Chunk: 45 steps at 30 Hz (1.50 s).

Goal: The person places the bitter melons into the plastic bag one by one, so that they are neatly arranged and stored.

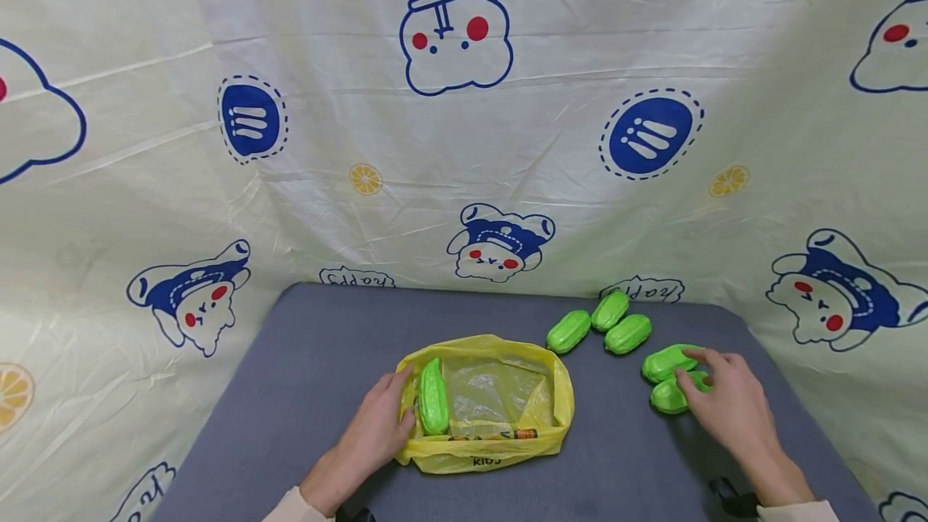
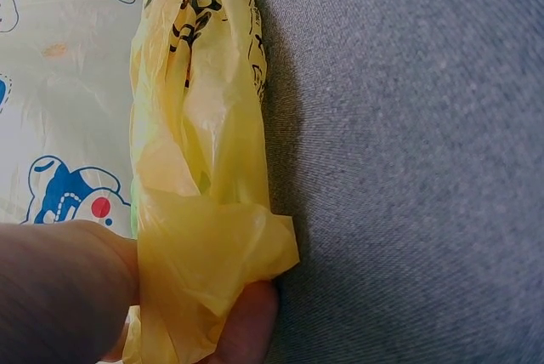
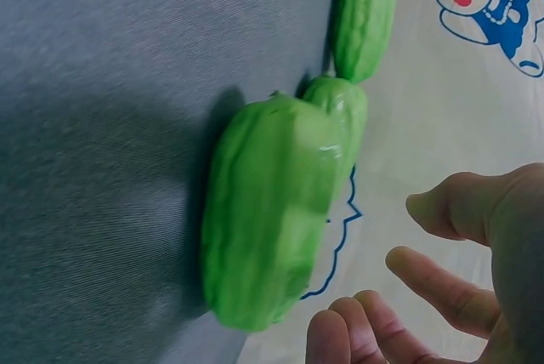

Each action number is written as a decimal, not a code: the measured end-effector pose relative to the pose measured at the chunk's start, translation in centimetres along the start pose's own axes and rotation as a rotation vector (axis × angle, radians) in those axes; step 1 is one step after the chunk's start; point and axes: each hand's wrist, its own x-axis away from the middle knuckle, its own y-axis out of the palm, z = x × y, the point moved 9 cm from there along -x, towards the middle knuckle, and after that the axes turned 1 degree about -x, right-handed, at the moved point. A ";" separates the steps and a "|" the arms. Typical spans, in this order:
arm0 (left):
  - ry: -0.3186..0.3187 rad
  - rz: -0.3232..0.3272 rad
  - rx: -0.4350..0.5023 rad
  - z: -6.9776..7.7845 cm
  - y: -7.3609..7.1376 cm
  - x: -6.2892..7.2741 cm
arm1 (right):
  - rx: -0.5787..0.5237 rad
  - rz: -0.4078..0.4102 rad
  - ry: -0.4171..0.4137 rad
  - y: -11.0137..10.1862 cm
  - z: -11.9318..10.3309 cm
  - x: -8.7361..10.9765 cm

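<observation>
A yellow plastic bag [image 1: 493,453] lies with its mouth spread wide on the table, one green ridged gourd [image 1: 434,397] inside at its left. My left hand [image 1: 377,421] grips the bag's left rim; in the left wrist view, the yellow plastic [image 2: 204,236] passes between thumb and fingers. Over on the right, my right hand [image 1: 732,401] hovers, fingers spread, above two more gourds, a nearer one [image 1: 669,398] and a farther one [image 1: 667,362]. The right wrist view has a large gourd [image 3: 263,211] apart from the fingers [image 3: 442,287], with others behind it.
Three other green gourds lie grouped behind the bag's right corner, among them a left one [image 1: 569,332] and a right one [image 1: 628,334]. A grey-blue table [image 1: 319,345] carries everything. Patterned pale sheeting [image 1: 464,143] hangs behind and beside it.
</observation>
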 end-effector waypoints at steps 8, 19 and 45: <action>-0.015 -0.019 0.009 -0.1 0.1 -0.1 | 0.009 -0.049 0.094 0.6 2.1 0.0; -0.026 -0.037 0.019 -0.2 0.3 -0.3 | 0.017 -0.203 0.217 2.2 4.6 0.2; -0.032 -0.049 0.014 -0.4 0.4 -0.2 | 0.016 -0.224 0.187 3.0 4.8 0.1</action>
